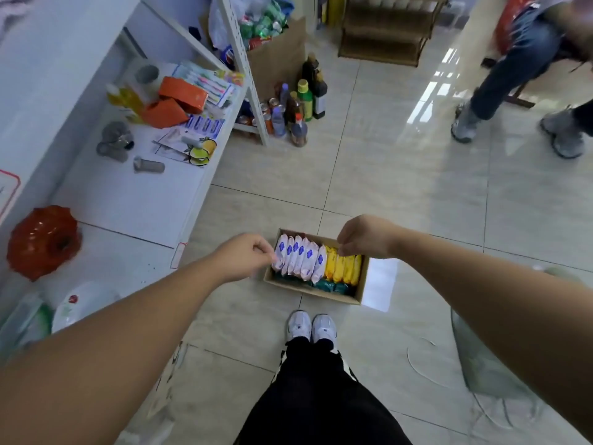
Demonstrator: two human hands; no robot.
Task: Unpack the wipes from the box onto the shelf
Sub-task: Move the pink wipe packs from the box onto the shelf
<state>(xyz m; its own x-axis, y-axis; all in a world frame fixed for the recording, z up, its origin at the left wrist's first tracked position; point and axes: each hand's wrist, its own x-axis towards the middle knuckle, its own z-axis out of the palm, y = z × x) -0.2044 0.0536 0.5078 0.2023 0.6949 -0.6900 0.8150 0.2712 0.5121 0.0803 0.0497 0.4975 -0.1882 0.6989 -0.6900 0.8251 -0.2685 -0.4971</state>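
Head view looks down on a box (363, 284) on the floor (433, 194), just right of the shelf (134, 200) edge and just beyond the shoes (311, 326). Inside stand white wipes (300, 256) at left and yellow wipes (345, 268) at right, with green wipes (330, 286) along the near wall. The left hand (244, 256) pinches the leftmost white pack at the box's left edge. The right hand (365, 237) hangs over the yellow row's far end with its fingers curled; whether they grip a pack cannot be told. On the shelf, bare board lies between a grey tube (148, 165) and a red bowl (43, 240). Open tiles spread right of the box. Bottles (305, 101) stand far, and a seated person (519, 59) is at far right.
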